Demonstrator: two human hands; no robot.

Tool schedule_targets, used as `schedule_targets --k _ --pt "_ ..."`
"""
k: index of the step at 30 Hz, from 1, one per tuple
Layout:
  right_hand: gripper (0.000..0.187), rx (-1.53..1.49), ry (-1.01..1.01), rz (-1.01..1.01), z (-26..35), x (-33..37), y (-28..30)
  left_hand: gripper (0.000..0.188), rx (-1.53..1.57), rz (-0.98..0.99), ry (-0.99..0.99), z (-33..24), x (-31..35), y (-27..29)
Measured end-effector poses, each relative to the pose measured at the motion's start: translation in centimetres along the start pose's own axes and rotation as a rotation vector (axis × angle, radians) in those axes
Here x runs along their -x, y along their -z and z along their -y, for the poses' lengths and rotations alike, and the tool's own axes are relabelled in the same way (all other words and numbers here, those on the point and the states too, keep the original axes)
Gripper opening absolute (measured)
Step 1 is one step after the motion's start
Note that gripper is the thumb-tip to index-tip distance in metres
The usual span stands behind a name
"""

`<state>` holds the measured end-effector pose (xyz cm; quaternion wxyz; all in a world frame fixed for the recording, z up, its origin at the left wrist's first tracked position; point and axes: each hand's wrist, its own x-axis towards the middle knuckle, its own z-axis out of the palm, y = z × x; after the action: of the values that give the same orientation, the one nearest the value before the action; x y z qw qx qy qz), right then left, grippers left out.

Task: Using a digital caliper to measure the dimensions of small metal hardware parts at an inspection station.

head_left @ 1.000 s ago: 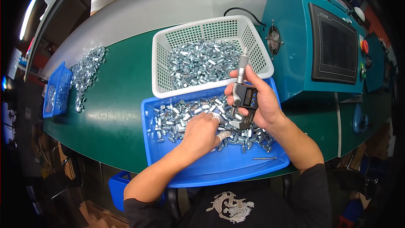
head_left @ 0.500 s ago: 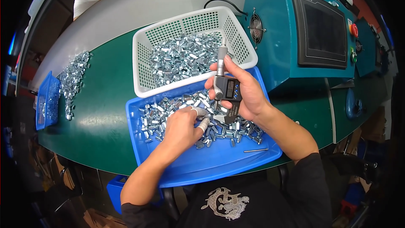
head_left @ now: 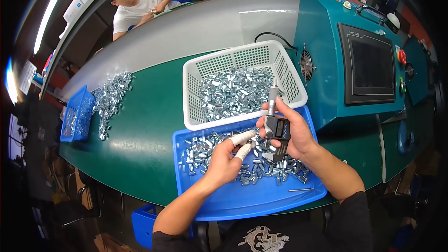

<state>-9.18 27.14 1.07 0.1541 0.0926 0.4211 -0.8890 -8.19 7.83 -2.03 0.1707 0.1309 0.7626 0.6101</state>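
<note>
Head view: digital micrometer [head_left: 276, 128] upright over blue tray [head_left: 261, 200], gripped.

Held in right hand [head_left: 294, 133], fingers wrapped round the frame, thimble pointing to twelve o'clock, display facing up. Met at nine o'clock by left hand [head_left: 224, 161], white-taped fingertips [head_left: 242, 138] pinched narrow at the micrometer's jaws; whether a part sits between them, cannot tell. Spread under both hands: small shiny metal parts [head_left: 205, 151] across the tray floor, plus thin pin [head_left: 301, 189] at five o'clock. Touching the tray at twelve o'clock: white mesh basket [head_left: 196, 84] heaped with similar parts. At three o'clock, teal machine [head_left: 326, 42] with dark screen [head_left: 371, 65]. Far at nine o'clock on green table [head_left: 140, 126]: loose pile [head_left: 109, 98] and small blue bin [head_left: 74, 114].
</note>
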Motion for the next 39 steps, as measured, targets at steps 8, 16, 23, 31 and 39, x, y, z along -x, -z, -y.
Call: schedule_targets --k 8,16,23,31,39 --pt "0.043 -0.075 0.004 0.025 0.0 0.0 0.1 0.02 0.41 0.014 -0.046 -0.7 0.3 -0.7" --pt "0.046 -0.112 0.021 0.058 0.2 0.2 -0.2 0.022 0.411 0.051 0.029 -0.2 0.4 -0.9" --pt "0.051 -0.104 0.029 0.06 -0.2 -0.1 0.1 0.019 0.473 0.087 0.085 -0.7 0.2 -0.6" --pt "0.05 -0.077 0.048 0.062 -0.6 -0.1 0.4 0.017 0.547 0.118 0.104 -0.3 0.1 -0.7" --pt "0.038 -0.044 0.085 0.07 -0.3 0.0 -0.1 0.018 0.578 0.092 0.133 -1.4 0.4 -0.4"
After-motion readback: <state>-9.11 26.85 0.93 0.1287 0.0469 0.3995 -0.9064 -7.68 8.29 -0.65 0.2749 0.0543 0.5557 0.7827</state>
